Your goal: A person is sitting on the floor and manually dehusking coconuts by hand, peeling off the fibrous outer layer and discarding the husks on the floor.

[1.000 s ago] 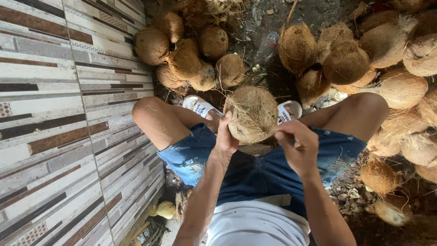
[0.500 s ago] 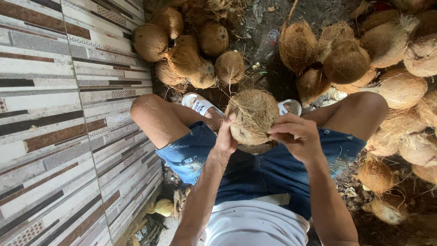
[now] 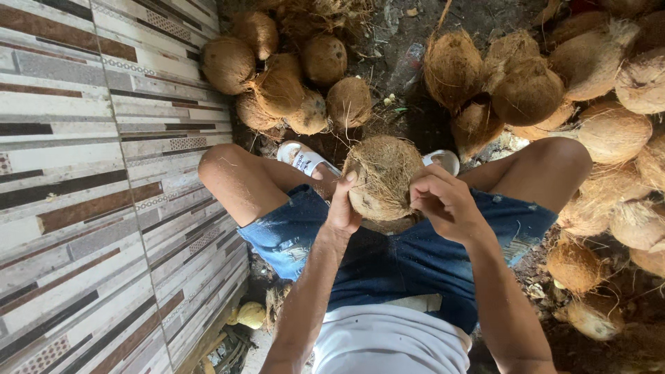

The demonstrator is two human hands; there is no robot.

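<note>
Coconut [image 3: 383, 176], brown and hairy with loose fibre, sits held between the person's knees, above the lap, gripped from both sides. Left hand [image 3: 343, 208] presses against its left flank, fingers wrapped up the husk, thumb tip near the top. Right hand [image 3: 443, 201] closes on its right edge, fingers curled tight and pinching fibre at the husk. Nearest the camera: white shirt [image 3: 388, 343], then blue denim shorts [image 3: 402, 256] with frayed hems, bare thighs spread left and right. White sandals [image 3: 305, 159] show just beyond the coconut, on dark earth. Left side is a tiled wall [image 3: 90, 180] in grey, brown and cream bands. A small yellow object [image 3: 249, 315] lies at the wall's foot, too blurred to identify. Farther out, a left heap [image 3: 284, 76] of coconuts lies by the wall; a larger right heap [image 3: 589, 104] runs down the right edge.
</note>
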